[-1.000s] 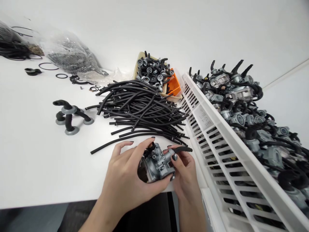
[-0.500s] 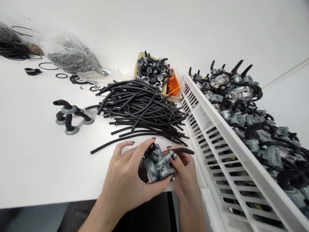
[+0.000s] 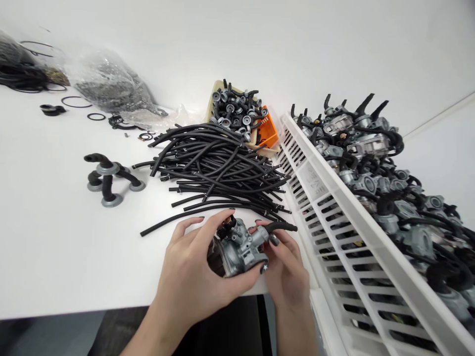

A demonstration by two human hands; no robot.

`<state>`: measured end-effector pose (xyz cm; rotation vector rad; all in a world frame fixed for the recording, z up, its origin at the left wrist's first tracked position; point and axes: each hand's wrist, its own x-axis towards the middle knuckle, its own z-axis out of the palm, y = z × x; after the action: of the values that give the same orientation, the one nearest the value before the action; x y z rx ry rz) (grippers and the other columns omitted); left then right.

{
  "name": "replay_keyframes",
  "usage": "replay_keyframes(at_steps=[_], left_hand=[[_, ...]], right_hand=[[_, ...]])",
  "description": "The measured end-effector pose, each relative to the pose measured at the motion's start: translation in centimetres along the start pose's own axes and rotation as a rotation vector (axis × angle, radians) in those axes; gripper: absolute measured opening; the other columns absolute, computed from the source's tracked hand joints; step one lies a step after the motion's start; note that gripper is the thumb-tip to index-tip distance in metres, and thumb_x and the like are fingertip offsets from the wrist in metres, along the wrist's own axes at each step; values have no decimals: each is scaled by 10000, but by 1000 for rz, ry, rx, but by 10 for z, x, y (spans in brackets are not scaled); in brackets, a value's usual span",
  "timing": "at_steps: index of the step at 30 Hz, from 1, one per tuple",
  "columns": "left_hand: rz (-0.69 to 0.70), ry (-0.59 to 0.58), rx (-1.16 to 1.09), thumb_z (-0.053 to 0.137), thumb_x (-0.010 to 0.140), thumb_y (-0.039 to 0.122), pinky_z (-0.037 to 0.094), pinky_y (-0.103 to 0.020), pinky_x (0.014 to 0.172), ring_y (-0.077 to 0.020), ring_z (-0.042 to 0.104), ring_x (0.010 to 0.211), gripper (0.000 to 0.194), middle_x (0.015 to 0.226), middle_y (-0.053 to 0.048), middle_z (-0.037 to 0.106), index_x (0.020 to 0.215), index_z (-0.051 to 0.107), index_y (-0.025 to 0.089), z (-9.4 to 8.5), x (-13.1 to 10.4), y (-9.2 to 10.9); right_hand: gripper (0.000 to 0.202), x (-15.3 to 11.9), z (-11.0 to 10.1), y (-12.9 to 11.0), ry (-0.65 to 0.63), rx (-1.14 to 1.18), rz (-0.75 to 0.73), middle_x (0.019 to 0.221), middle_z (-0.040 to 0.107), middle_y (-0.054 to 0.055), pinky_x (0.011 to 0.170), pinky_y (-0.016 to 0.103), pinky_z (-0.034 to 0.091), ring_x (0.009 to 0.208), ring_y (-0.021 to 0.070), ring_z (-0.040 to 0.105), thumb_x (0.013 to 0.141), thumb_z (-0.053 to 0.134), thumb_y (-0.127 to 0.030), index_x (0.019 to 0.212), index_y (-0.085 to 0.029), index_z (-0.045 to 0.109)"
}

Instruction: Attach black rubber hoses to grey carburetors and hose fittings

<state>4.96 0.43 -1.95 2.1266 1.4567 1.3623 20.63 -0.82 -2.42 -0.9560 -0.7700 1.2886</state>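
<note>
Metal body [image 3: 243, 254] in your left hand [image 3: 187, 264], your right hand [image 3: 287, 269] at its capped end

You have the metal body at the lower centre of the frame, near the front edge of the white table [image 3: 67, 257]. Your left hand is wrapped round it, thumb along the near side, in a firm-looking clasp. Your right hand curls about the right end, where a grey cap [image 3: 259, 238] carries a short black tube [image 3: 280, 226] pointing right. Your right thumb lies beside the cap and other fingers go behind it, so I cannot tell whether they pinch it or merely touch.

The step in hand, as I judge it, is work at that capped end: left hand steadying, right hand attending to the cap. Whether the cap is fully seated cannot be read from here. The next move calls for a steady left clasp, with right thumb and fingers bearing on the cap rather than on the bendy-looking tube.

Black hoses [image 3: 215, 160] lie heaped at the centre of the frame, beyond your hands. Similar metal assemblies [image 3: 367, 143] fill the white crate [image 3: 311, 180] along the right side; mind its wall, near your right hand
</note>
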Motion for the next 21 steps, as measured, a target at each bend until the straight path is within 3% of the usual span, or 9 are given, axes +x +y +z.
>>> replay_keyframes(at_steps=[10, 17, 21], left_hand=[[21, -17, 26, 721, 668, 407, 482, -431, 938, -257, 690, 915, 600, 1064, -48, 740, 1211, 550, 219, 1, -2, -2], [29, -20, 26, 713, 678, 404, 481, -448, 934, -255, 684, 888, 603, 1047, -60, 743, 1221, 547, 203, 0, -2, -1], [20, -25, 18, 713, 677, 410, 476, -446, 943, -256, 681, 902, 602, 1052, -57, 740, 1218, 549, 204, 0, -2, -1]], right_hand=[[241, 2, -3, 7, 106, -26, -1, 942, 759, 77, 799, 368, 535, 840, 236, 688, 652, 836, -364, 836, -225, 765], [264, 3, -2, 3, 26, -64, 5, 838, 761, 80, 748, 350, 547, 763, 222, 690, 708, 805, -386, 911, -222, 766], [221, 3, -4, 4, 5, -74, -5, 975, 760, 88, 715, 315, 550, 728, 185, 680, 734, 791, -382, 898, -234, 777]])
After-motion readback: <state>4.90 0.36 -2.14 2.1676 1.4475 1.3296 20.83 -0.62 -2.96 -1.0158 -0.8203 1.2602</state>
